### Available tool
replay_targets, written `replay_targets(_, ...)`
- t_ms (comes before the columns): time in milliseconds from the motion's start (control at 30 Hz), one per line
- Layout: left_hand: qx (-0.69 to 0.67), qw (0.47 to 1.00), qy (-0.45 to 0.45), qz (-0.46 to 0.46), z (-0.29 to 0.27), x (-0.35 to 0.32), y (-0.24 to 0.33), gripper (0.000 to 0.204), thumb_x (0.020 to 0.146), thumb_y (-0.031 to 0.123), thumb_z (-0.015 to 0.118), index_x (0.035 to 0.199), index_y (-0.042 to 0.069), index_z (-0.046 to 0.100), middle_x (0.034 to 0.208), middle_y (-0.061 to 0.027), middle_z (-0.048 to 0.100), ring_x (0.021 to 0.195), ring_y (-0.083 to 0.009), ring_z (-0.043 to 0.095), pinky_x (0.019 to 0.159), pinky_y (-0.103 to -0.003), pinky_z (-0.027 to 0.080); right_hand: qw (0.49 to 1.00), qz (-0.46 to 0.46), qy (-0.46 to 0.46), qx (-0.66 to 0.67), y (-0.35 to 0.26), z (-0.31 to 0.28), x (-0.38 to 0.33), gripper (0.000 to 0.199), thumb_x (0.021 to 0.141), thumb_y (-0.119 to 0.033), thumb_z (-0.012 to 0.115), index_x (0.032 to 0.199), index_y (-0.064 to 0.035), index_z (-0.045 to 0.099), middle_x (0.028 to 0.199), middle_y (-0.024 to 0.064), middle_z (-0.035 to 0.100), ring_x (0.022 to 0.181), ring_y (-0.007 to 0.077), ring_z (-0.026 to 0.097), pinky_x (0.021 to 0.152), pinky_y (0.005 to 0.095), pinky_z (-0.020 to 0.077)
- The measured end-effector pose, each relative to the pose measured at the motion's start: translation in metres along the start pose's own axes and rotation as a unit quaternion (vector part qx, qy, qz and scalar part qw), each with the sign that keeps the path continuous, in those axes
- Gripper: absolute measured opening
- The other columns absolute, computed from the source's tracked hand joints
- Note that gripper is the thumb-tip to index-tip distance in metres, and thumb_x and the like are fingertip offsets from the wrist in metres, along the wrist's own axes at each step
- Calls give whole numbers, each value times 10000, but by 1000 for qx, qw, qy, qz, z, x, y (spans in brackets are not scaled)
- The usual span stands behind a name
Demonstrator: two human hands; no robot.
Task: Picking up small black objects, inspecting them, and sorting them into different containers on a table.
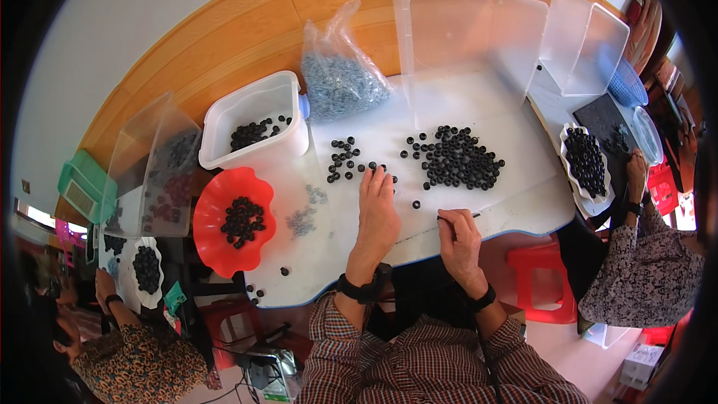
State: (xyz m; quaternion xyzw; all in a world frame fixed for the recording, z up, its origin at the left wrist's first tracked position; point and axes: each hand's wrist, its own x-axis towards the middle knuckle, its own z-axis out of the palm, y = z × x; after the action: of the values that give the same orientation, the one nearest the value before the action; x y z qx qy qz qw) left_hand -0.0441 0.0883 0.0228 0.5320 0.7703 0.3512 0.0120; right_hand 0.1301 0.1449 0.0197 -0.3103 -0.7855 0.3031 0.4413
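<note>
My left hand (378,213) reaches over the white table, its fingers stretched out and their tips at a loose group of small black round parts (345,155). Whether a part lies under the fingertips is hidden. Closer to the table's front edge, my right hand (459,242) is closed, thumb against fingers, around a thin dark stick-like tool (476,215); only its ends show. Beyond the right hand lies a bigger heap of the same black parts (460,157). Small clear pieces (303,221) are scattered left of my left hand.
A red scalloped bowl (208,217) and a white tub (217,138) hold black parts. A plastic bag (340,78) of small bluish clear pieces stands behind. Translucent bins (471,37) line the back. Co-workers sit left (142,359) and right (636,277), beside a red stool (538,284).
</note>
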Motion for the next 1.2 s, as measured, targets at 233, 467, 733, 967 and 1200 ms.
replay_targets(233, -42, 999, 20, 23, -6, 0, 2, 465, 790, -126, 438, 1250, -106, 509, 1376, -254, 452, 1331, -427, 361, 1114, -468, 321, 1000, 2, 0, 2, -1, -1, 0, 166, 838, 77, 612, 989, 12, 631, 899, 133, 610, 707, 258, 619, 609, 321, 498)
replay_targets(467, 53, 993, 95, -39, -19, 15, -40, 456, 797, -116, 468, 1252, -110, 490, 1387, -278, 415, 1314, -449, 349, 1112, -506, 299, 1000, -2, 0, 0, 0, -1, 0, 167, 838, 74, 611, 992, 12, 628, 897, 132, 609, 714, 263, 619, 611, 324, 500)
replay_targets(733, -15, 994, 65, -87, -27, 17, -43, 394, 838, -89, 485, 1225, -75, 559, 1365, -239, 488, 1303, -386, 417, 1101, -427, 346, 1000, 2, 1, 4, 0, -2, 0, 180, 841, 66, 613, 1010, 6, 637, 896, 130, 606, 717, 260, 614, 610, 326, 496)
replay_targets(967, -61, 973, 182, -126, -32, 3, -24, 243, 845, -28, 559, 1064, -5, 663, 1090, -165, 642, 1020, -318, 599, 866, -393, 497, 1000, 15, -5, 0, -1, -2, 0, 211, 861, 49, 605, 1046, -29, 669, 893, 96, 592, 664, 197, 572, 580, 284, 460)
replay_targets(1200, -56, 980, 164, -102, -14, -9, -11, 118, 825, 38, 654, 939, 24, 684, 869, -112, 629, 784, -258, 592, 691, -353, 483, 1000, -1, -10, -6, -1, -3, 0, 176, 861, 65, 591, 1009, -4, 658, 896, 118, 578, 681, 223, 585, 591, 307, 476)
